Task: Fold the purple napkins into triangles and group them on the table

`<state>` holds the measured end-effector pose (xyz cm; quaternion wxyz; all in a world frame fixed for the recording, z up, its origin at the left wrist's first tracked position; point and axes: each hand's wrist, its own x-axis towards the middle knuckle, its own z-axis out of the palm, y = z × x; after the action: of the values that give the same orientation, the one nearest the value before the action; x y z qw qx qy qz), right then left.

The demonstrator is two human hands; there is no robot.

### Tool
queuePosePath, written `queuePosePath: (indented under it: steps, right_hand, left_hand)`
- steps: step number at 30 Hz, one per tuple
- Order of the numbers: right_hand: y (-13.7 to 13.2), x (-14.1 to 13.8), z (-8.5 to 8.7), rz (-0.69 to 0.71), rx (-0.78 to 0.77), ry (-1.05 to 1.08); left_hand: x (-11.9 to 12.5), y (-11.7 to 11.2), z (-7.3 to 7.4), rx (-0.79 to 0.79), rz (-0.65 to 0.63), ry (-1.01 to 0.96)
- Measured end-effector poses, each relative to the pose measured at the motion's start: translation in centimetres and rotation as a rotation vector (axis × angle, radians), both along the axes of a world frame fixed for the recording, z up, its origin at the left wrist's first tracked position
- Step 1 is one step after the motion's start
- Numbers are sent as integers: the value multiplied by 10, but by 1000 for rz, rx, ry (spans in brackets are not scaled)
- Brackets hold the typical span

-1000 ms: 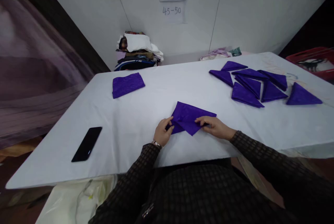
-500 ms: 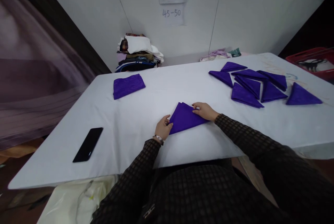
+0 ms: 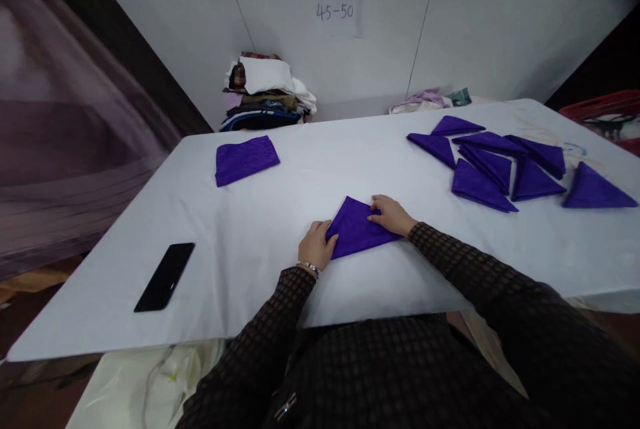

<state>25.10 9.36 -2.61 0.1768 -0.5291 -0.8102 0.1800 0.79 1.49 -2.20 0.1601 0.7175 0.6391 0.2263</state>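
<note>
A purple cloth napkin (image 3: 356, 228), folded into a triangle, lies near the front of the white table with its peak pointing away from me. My left hand (image 3: 317, 244) holds its left edge, thumb on top and fingers curled round the side. On the right slope, my right hand (image 3: 393, 216) grips the cloth between thumb and fingers. The underside of the fold is hidden. Another purple napkin (image 3: 247, 161) lies as a flat four-sided piece at the back left, apart from both hands.
Several folded purple triangles (image 3: 480, 188) lie at the right of the table (image 3: 280, 229). A black phone (image 3: 165, 277) rests at the left. Behind the table are a clothes pile (image 3: 267, 92) and pale fabrics (image 3: 425, 101). A red basket (image 3: 605, 112) stands far right.
The napkin's two slightly offset peaks now lie together as one point. My left hand has come further over the left edge. The view has shifted slightly.
</note>
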Motion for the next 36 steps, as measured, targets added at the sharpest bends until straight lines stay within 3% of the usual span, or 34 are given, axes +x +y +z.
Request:
queuePosePath:
  steps: [4, 9, 14, 17, 20, 28, 36]
  right_hand:
    - [1, -1, -6, -3, 20, 20]
    - [-6, -1, -4, 103, 86, 145]
    - [-41, 7, 12, 311, 226, 297]
    - [-67, 14, 19, 417, 201, 268]
    - [-90, 18, 21, 425, 169, 204]
    - [-127, 34, 22, 413, 258, 238]
    - [-159, 41, 8, 474, 194, 219]
  left_hand:
    - [1, 1, 0, 63, -68, 175]
    - [2, 3, -1, 101, -102, 188]
    - [3, 4, -2, 79, -128, 129]
    - [2, 4, 0, 54, -167, 87]
    - [1, 1, 4, 72, -225, 37]
    - [0, -35, 27, 70, -484, -21]
    - [18, -72, 24, -14, -722, 99]
